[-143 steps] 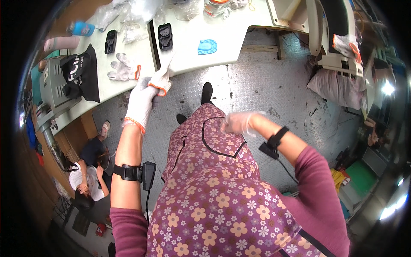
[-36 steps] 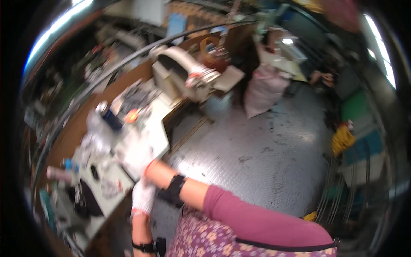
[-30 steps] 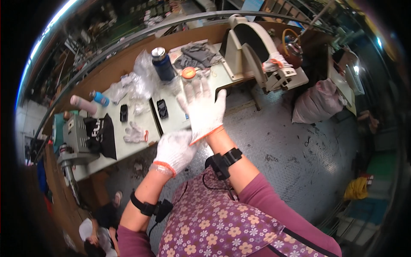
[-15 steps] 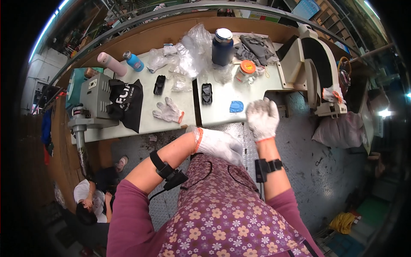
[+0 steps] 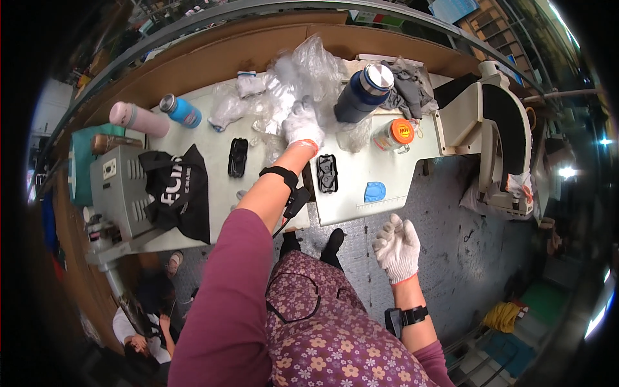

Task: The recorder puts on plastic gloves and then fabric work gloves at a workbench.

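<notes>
My left hand (image 5: 302, 126), in a white knit glove with an orange cuff, reaches across the table into a heap of clear plastic bags (image 5: 280, 87). Its fingers are bent against a bag, partly lost in the crumpled, blurred film. My right hand (image 5: 396, 248), gloved the same way, hangs in front of the table edge. Its fingers are loosely curled and apart, with nothing visible in them. Nearest to it lies a small blue flat piece (image 5: 374, 191). Two black molded parts lie on the table, one left (image 5: 238, 157) and one right (image 5: 327, 173) of my left forearm.
A dark blue flask (image 5: 354, 97) and an orange-lidded jar (image 5: 390, 137) stand right of the bags. Pink (image 5: 138, 119) and blue (image 5: 182, 112) bottles, a grey machine box (image 5: 122, 180) and a black bag (image 5: 180, 187) are left. A cream machine (image 5: 464, 119) borders the right. Someone sits lower left (image 5: 138, 332).
My left hand has moved from my waist up and forward to the plastic bags. My right hand has drawn back from the table edge, and the view has shifted.
</notes>
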Demonstrator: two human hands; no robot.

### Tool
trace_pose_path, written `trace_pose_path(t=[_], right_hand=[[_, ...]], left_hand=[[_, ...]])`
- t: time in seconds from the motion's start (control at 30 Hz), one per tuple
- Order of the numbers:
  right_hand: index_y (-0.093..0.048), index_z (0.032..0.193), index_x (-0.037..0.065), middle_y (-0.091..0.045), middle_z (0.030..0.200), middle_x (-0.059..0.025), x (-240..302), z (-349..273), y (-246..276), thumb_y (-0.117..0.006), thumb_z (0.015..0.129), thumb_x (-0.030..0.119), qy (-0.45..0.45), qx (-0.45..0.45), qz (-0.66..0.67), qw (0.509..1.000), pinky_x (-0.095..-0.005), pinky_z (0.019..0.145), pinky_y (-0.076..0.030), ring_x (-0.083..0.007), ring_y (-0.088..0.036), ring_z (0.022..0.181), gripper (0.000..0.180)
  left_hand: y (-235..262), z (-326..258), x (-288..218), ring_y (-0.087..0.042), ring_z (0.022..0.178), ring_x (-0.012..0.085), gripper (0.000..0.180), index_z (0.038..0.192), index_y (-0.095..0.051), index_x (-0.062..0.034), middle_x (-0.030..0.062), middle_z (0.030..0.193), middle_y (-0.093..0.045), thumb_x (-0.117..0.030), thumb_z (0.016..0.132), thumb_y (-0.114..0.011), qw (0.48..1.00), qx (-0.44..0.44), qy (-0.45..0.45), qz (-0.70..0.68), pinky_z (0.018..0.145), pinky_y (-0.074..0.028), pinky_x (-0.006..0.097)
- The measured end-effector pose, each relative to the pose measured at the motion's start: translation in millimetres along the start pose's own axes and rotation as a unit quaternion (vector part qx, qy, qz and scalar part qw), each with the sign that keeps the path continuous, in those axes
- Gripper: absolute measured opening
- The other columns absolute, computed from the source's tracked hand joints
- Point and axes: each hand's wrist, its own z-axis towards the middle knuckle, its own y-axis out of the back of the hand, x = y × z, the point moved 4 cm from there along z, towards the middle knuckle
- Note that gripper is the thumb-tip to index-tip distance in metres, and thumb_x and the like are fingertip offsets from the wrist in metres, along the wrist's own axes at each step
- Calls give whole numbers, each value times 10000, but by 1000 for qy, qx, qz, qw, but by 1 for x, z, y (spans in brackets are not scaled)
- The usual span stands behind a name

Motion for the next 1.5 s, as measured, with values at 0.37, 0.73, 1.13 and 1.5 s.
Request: trace_pose_path(t=[0.37,0.73,1.13,1.5], right_hand=[[-655,1156,30,-685,906,-91,0,9,34,-554,1034,302,57,-73,29,995,-372,712,-581,-215,-665,774,314],[-666,1094,35,-665,861,-77,3,14,32,-569,1021,305,73,-133,-7,988,-368,672,-573,-214,-651,730,295],[-659,1067,55,-679,849,-55,8,9,54,-554,1029,295,22,-152,-55,987,-363,672,-585,-197,-659,732,265],[-661,1099,51,-716,882,-58,3,12,51,-516,1052,298,0,-135,-139,981,-363,673,-615,-184,-713,776,290]], left_hand=[[67,95,119,-537,1315,342,561,1400,-563,-141,179,1416,-563,-171,840,-549,995,-98,-25,23,1077,-461,437],[112,73,115,-592,1212,416,638,1427,-534,-144,236,1304,-615,-206,805,-662,980,111,-151,60,1048,-475,454],[60,-49,104,-648,1109,334,332,1127,-718,-118,155,1171,-698,-305,889,-581,965,234,-103,-51,1002,-490,414],[113,-78,178,-664,1045,304,257,1081,-691,-7,173,1079,-690,-161,911,-574,967,78,-49,-236,946,-507,373]])
